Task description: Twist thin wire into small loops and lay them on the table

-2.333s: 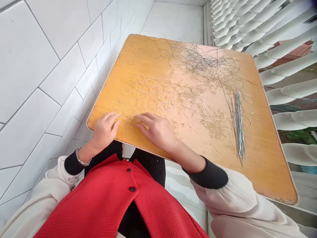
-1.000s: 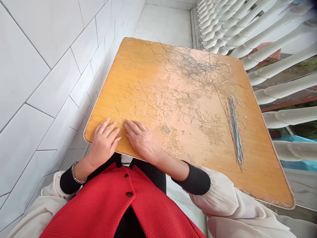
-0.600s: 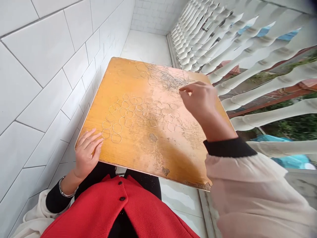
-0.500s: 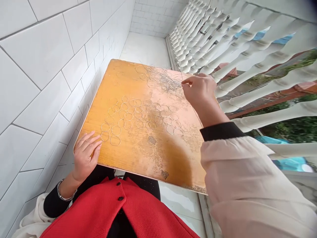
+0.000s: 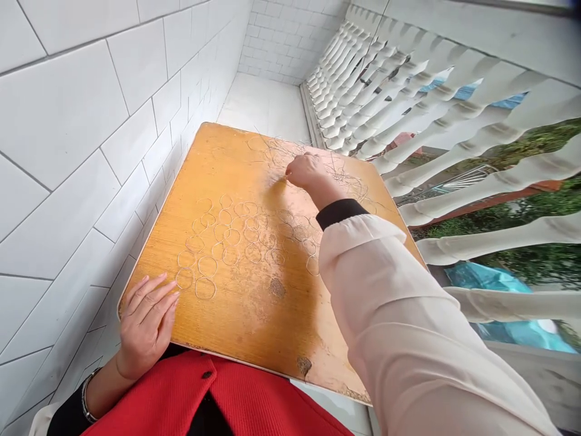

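Note:
My left hand (image 5: 147,321) lies open at the near left corner of a worn wooden board (image 5: 245,315), fingers spread, fingertips close to the nearest rings. Several thin wire rings (image 5: 206,288) are spread over the middle of the board, some of them overlapping. Toward the far side, my right hand (image 5: 308,171) reaches over a tangle of thin wire pieces (image 5: 351,175), partly covering it. Its thumb and fingers are pinched together; anything between them is too small to make out.
A white tiled wall (image 5: 82,109) runs along the left. On the right stands a row of pale balusters (image 5: 490,239), with greenery and blue sheeting (image 5: 499,290) beyond. Pale floor (image 5: 267,103) shows past the board's far edge.
My right hand has moved left across the wire tangle, from its right side, and stays pinched. My left hand remains open at the board's corner. The camera view has shifted slightly.

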Tool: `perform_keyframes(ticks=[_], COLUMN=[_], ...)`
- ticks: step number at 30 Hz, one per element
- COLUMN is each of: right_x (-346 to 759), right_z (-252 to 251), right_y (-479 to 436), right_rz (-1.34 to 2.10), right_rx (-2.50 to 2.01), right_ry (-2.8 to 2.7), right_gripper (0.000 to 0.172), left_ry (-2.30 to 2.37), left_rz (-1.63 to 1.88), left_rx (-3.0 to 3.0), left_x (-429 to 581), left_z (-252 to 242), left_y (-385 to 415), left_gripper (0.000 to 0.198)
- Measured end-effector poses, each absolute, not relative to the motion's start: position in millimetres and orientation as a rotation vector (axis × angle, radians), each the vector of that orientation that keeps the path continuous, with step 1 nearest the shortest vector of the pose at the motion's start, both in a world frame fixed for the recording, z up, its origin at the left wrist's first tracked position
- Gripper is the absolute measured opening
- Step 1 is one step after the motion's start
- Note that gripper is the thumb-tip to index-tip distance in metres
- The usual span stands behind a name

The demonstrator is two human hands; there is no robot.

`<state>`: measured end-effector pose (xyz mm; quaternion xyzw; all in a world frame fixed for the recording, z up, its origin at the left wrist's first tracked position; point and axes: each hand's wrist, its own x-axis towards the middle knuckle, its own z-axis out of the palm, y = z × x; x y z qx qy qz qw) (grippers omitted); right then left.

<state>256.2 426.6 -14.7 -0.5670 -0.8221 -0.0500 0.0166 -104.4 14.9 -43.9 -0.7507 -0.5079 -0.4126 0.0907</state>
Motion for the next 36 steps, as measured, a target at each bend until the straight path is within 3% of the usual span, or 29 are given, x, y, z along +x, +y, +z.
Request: perform_keyframes(ticks=[8, 16, 25, 30, 36], right_x=[258.5, 234.2, 240.0, 239.0, 244.7], right_z=[15.6, 3.5, 76.3, 108.1, 123.7], right_y=[414.2, 403.4, 385.8, 386.2, 378.4], right_rz=[-0.258, -0.196, -0.29, 0.136, 0.57], right_rx=[-1.934, -2.042, -1.932, -1.606, -1.191], right_ry=[-2.51, -2.56, -2.196, -1.647, -1.39], right_gripper=[0.025, 0.024, 0.024, 0.016, 0.028], left_ry=[-1.507, -1.538, -1.531, -1.55, -1.551], left_rz=[-1.222, -1.233, -1.247, -1.22, -1.235], left_rx=[-2.234, -2.204, -2.215, -2.223, -2.222], left_x=[-104.7, -104.5, -103.6, -103.4, -104.5], left_z=[-45.6, -49.9, -47.8, -47.2, -47.9], left_y=[16.0, 15.9, 16.6, 16.4, 16.2], left_gripper=[0.023, 0.022, 0.022, 0.022, 0.022])
